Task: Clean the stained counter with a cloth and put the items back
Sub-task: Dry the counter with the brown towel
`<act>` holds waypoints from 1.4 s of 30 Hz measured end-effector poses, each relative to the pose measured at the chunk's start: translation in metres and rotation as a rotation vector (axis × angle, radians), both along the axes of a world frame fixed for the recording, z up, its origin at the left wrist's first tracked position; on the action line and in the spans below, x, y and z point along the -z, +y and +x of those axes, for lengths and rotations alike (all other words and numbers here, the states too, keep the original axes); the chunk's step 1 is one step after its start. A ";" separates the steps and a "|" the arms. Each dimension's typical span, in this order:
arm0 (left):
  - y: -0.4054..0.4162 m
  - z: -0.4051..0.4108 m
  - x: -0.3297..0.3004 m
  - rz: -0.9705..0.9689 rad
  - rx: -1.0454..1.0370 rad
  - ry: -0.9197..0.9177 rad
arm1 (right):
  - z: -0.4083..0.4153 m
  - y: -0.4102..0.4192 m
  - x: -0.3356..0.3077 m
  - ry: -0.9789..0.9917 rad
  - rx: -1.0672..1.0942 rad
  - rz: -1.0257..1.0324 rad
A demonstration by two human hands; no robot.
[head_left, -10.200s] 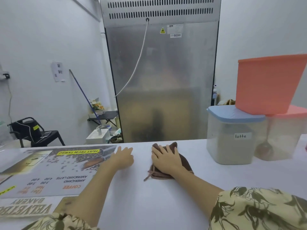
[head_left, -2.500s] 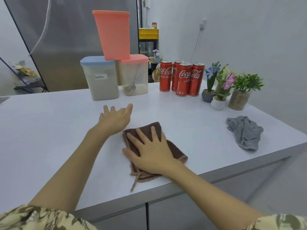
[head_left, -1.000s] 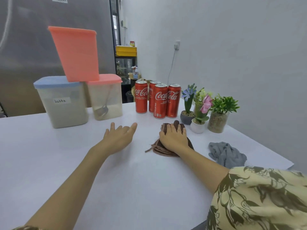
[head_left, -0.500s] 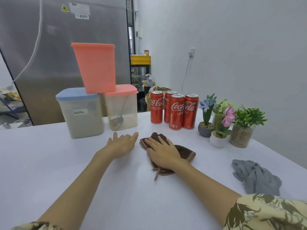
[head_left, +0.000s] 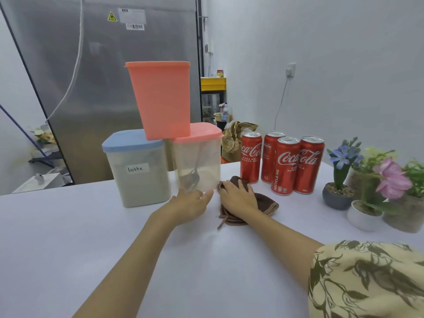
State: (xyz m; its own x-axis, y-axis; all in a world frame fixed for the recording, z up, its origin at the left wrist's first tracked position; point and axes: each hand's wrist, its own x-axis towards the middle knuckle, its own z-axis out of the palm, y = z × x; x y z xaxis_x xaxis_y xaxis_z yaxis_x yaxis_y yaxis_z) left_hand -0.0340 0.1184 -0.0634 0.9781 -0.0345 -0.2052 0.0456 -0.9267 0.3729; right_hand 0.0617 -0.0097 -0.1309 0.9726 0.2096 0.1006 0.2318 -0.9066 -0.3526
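Note:
A brown cloth (head_left: 263, 204) lies on the white counter (head_left: 68, 244), between the clear pink-lidded container (head_left: 199, 161) and the red cola cans (head_left: 284, 164). My right hand (head_left: 238, 197) presses flat on the cloth with fingers spread. My left hand (head_left: 192, 203) rests open on the counter just left of it, fingertips close to the base of the pink-lidded container. A blue-lidded container (head_left: 137, 171) labelled latte stands further left, and a pink tub (head_left: 160, 99) sits on top of both.
Several small potted plants (head_left: 367, 187) stand at the right of the counter. A steel fridge (head_left: 103, 76) rises behind the counter. A brown paper bag (head_left: 236, 136) sits behind the cans.
My right hand has slid the cloth away from me, up to the pink-lidded container and cans. My left hand has moved forward too. The grey rag has left the view.

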 end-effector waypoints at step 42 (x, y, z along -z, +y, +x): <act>0.076 -0.069 -0.001 -0.319 -0.036 -0.113 | -0.178 0.050 -0.001 -0.003 -0.364 -0.129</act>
